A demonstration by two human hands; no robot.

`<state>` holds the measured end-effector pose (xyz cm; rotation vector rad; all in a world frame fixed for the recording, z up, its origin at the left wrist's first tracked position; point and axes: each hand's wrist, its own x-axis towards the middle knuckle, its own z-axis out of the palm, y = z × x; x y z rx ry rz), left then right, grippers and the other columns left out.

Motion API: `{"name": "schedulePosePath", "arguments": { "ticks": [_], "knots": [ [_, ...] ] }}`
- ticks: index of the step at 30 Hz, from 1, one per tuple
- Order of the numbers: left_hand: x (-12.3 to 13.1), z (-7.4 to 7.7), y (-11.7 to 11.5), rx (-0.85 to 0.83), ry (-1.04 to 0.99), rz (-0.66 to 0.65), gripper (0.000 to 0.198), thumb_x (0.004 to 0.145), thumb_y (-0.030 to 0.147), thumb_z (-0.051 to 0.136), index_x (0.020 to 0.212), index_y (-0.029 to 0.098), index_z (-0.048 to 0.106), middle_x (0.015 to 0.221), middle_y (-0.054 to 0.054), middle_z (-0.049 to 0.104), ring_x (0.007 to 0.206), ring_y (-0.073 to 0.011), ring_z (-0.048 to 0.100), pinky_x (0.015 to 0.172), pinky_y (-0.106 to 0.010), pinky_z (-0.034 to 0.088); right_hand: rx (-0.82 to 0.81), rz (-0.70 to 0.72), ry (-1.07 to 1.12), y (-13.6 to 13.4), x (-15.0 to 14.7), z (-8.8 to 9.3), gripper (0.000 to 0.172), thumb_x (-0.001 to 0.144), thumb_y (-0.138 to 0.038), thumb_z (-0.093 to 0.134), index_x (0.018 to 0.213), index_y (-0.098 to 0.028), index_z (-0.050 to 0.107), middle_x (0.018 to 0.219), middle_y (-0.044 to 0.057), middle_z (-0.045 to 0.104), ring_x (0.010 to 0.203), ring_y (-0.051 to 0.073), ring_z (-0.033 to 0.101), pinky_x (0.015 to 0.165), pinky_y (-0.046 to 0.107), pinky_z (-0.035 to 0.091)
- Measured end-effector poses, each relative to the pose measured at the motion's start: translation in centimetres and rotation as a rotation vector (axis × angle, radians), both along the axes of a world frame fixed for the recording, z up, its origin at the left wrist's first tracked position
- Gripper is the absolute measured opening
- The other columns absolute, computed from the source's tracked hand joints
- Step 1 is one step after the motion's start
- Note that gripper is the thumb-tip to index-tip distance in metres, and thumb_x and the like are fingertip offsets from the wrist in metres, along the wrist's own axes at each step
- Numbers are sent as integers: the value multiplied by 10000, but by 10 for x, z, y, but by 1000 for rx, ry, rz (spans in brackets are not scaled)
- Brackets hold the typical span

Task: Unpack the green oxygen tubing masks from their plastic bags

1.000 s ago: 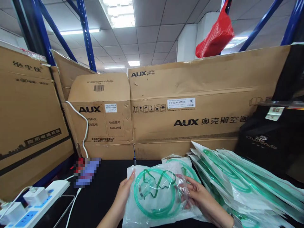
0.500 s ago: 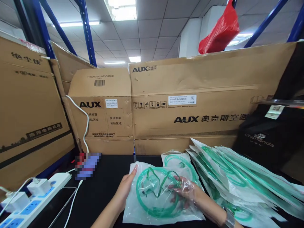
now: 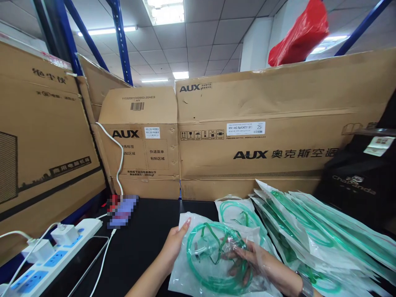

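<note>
A clear plastic bag (image 3: 182,280) lies tilted in front of me, with a coil of green tubing (image 3: 198,274) and a clear oxygen mask (image 3: 202,249) with a green strap inside. My left hand (image 3: 175,247) pinches the bag's left edge, thumb on top and fingers hidden behind it. My right hand (image 3: 244,260) reaches into the bag from the right side, seen through the film. Its fingers are curled around the mask and the tubing beside it. Another bagged mask set (image 3: 233,210) lies just behind.
A pile of bagged mask sets (image 3: 312,231) covers the right of the black table (image 3: 148,231). At left are a white power strip (image 3: 62,260) with chargers, cables and a blurred-out phone-like item (image 3: 123,211). Cardboard boxes (image 3: 210,165) wall the back; a black bag (image 3: 349,177) stands right.
The view has shifted slightly left, so everything appears further right. My right hand has moved a little within the bag, shifting the mask and strap; my left keeps its hold.
</note>
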<state>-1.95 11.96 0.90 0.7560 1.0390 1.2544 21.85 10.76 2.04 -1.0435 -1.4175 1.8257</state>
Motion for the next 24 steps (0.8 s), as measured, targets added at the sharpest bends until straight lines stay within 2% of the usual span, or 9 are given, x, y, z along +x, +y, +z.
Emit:
{"name": "schedulePosePath", "arguments": {
  "ticks": [5,9,13,18,21,24],
  "knots": [
    [-14,-7,8,55,0,98,401,563,503,711,650,119,637,451,9,627,403,-121,543,465,-221,412,-17,-144,38,5,2,-1,443,705,-466,615,1040,-187,538,961,99,653,722,223,653,435,228,451],
    [-23,-3,11,96,2,118,372,578,474,714,681,125,640,473,4,638,417,-127,558,462,-218,408,109,-207,3,17,10,-6,380,714,-490,579,946,-188,593,909,87,666,828,252,629,431,231,441],
    [-20,4,7,90,28,79,348,608,436,710,736,116,661,554,-35,672,495,-150,600,508,-234,434,305,-173,-191,18,10,-4,435,659,-559,596,847,-168,615,908,93,669,847,267,615,532,273,483],
    [-22,3,10,98,138,89,393,549,448,733,706,93,670,579,-67,676,507,-168,596,510,-257,439,216,-71,-197,8,3,-1,479,707,-609,486,844,-159,576,842,108,672,647,250,651,395,260,431],
    [-35,0,17,116,230,190,393,501,433,746,692,100,663,577,-57,670,522,-173,596,517,-259,443,144,-211,-134,13,5,-5,433,711,-584,485,876,-188,540,777,85,673,589,238,648,380,267,435],
    [-50,-1,23,140,328,325,407,535,389,710,833,116,665,698,-55,692,597,-172,614,556,-248,455,114,-382,-102,21,11,-7,421,708,-560,498,938,-208,509,716,63,661,610,252,649,381,292,460]
  ]
}}
